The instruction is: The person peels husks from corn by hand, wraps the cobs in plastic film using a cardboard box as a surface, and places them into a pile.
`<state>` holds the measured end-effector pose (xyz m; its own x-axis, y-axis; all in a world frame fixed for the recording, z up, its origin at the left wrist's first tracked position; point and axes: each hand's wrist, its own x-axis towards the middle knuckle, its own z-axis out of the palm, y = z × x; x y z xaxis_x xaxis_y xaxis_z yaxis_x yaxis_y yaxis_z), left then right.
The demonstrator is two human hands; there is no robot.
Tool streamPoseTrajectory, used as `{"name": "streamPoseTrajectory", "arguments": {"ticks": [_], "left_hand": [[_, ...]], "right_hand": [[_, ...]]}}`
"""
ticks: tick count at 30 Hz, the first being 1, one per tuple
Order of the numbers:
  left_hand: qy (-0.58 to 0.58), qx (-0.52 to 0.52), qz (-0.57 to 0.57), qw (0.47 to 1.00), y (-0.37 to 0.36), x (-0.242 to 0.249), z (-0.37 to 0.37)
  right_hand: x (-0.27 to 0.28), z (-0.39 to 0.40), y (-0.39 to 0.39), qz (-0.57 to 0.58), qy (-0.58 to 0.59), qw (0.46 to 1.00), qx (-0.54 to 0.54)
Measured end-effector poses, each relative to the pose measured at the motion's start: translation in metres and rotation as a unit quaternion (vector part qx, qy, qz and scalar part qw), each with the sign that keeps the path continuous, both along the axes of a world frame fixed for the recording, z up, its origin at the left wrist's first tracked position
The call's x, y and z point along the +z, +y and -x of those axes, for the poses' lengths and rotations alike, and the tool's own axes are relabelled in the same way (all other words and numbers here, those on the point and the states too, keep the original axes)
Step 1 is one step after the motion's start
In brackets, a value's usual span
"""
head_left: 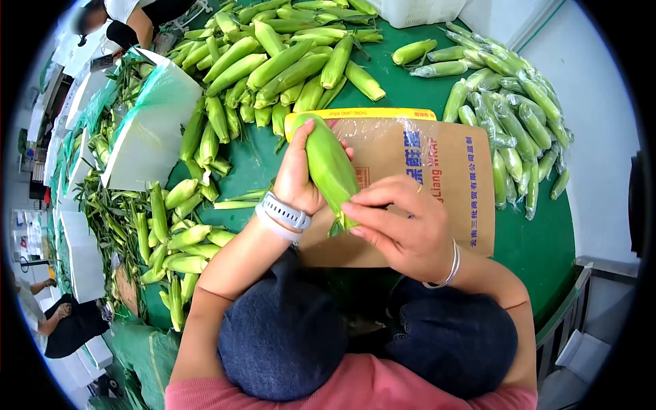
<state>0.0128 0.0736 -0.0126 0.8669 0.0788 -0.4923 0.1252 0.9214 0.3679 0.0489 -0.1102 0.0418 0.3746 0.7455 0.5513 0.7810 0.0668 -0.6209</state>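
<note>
An ear of corn point(329, 164) in its green husk is held up in front of me, tilted, with its narrower end toward my body. My left hand point(301, 167) wraps around its upper part, thumb along the side. At the lower end, the fingers of my right hand point(403, 217) pinch the husk. Beneath both hands lies a brown cardboard wrap box point(458, 198) with blue and red print. Clear film shows along its yellow far edge point(389, 113).
A heap of unwrapped corn point(273, 61) covers the far left of the green table point(533, 273). Film-wrapped corn point(519, 123) is piled at right. White foam boxes point(154, 130) and loose husks point(102, 219) stand left. Two other people point(61, 311) are at the left.
</note>
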Motion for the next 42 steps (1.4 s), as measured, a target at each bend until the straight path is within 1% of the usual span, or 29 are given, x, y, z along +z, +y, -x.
{"name": "streamPoseTrajectory", "arguments": {"ticks": [2,3,4,5,6,7,8,9,10,11,12,13,14,15,16,18,19,23,26,28,32,34,35,36,38,39,40,41,42], "left_hand": [[0.014,-0.018,0.058,0.998,-0.003,-0.001,0.001],[0.021,-0.02,0.056,0.998,-0.007,0.0,0.004],[0.026,-0.022,0.059,0.998,-0.009,0.005,0.004],[0.047,-0.041,0.109,0.992,-0.011,0.009,0.004],[0.065,-0.06,0.158,0.983,-0.012,0.009,0.003],[0.04,-0.076,0.102,0.991,-0.012,0.006,0.002],[0.042,-0.078,0.104,0.991,-0.012,0.005,0.002],[0.037,-0.089,0.076,0.992,-0.013,0.006,0.002],[0.032,-0.098,0.047,0.994,-0.013,0.007,0.003],[0.029,-0.106,0.078,0.991,-0.013,0.007,0.005],[0.03,-0.104,0.078,0.991,-0.013,0.007,0.007],[0.021,-0.104,0.076,0.991,-0.014,0.007,0.008],[0.01,-0.104,0.074,0.992,-0.015,0.008,0.009],[-0.003,-0.099,0.077,0.992,-0.017,0.01,0.012],[0.001,-0.098,0.079,0.992,-0.022,0.014,0.016],[0.038,-0.082,0.048,0.995,-0.03,0.022,0.018],[0.003,-0.113,0.086,0.99,-0.029,0.023,0.02],[-0.005,-0.137,0.098,0.986,-0.027,0.021,0.02],[0.011,-0.129,0.107,0.986,-0.03,0.023,0.02],[0.041,-0.091,0.053,0.994,-0.031,0.019,0.02],[0.047,-0.084,0.082,0.992,-0.029,0.026,0.021],[0.051,-0.079,0.037,0.995,-0.029,0.026,0.022],[0.062,-0.071,0.004,0.996,-0.026,0.023,0.022],[0.07,-0.065,-0.03,0.995,-0.019,0.018,0.022],[0.094,-0.02,0.009,0.995,-0.007,0.009,0.024],[0.055,-0.033,0.034,0.997,0.004,0.002,0.027],[0.018,-0.045,0.062,0.997,0.015,-0.005,0.032],[0.009,-0.007,0.035,0.999,0.026,-0.007,0.036],[-0.003,0.034,0.007,0.999,0.033,-0.009,0.035]], "right_hand": [[-0.005,0.003,0.002,-0.045,0.009,0.999,0.004],[-0.003,0.003,0.001,-0.044,0.012,0.999,0.002],[0.0,0.003,0.0,-0.017,0.094,0.995,0.007],[0.002,0.003,-0.002,0.011,0.176,0.984,0.01],[0.002,0.004,-0.002,0.014,0.18,0.983,0.007],[0.002,0.004,-0.001,0.007,0.28,0.96,0.019],[0.002,0.005,0.0,-0.001,0.375,0.926,0.031],[-0.005,0.005,0.001,-0.029,0.436,0.898,0.058],[-0.004,0.006,0.0,-0.029,0.436,0.897,0.058],[-0.002,0.006,-0.001,-0.052,0.565,0.82,0.071],[-0.001,0.006,-0.003,-0.074,0.681,0.724,0.082],[-0.001,0.004,-0.005,-0.078,0.697,0.706,0.097],[-0.001,0.005,-0.004,-0.078,0.698,0.705,0.098],[-0.003,0.006,-0.003,-0.103,0.72,0.682,0.074],[-0.004,0.008,-0.003,-0.127,0.744,0.655,0.047],[-0.001,0.0,-0.011,-0.121,0.762,0.635,0.043],[0.002,-0.006,-0.014,-0.116,0.776,0.619,0.042],[0.008,-0.009,-0.017,-0.119,0.782,0.611,0.023],[0.007,-0.007,-0.019,-0.118,0.769,0.628,0.033],[-0.001,-0.007,-0.02,-0.082,0.656,0.747,0.072],[0.009,-0.002,-0.016,-0.083,0.615,0.779,0.086],[0.011,0.001,-0.014,-0.076,0.524,0.843,0.095],[0.006,0.006,-0.01,-0.065,0.318,0.939,0.111],[-0.002,0.014,-0.006,-0.05,0.093,0.987,0.119],[-0.011,0.029,-0.003,0.021,-0.091,0.991,0.095],[-0.017,0.027,0.001,0.022,-0.099,0.991,0.085],[-0.024,0.025,0.005,-0.019,-0.113,0.991,0.072],[-0.031,0.021,0.006,-0.06,-0.127,0.988,0.059],[-0.037,0.012,0.001,-0.058,-0.135,0.988,0.052]]}}
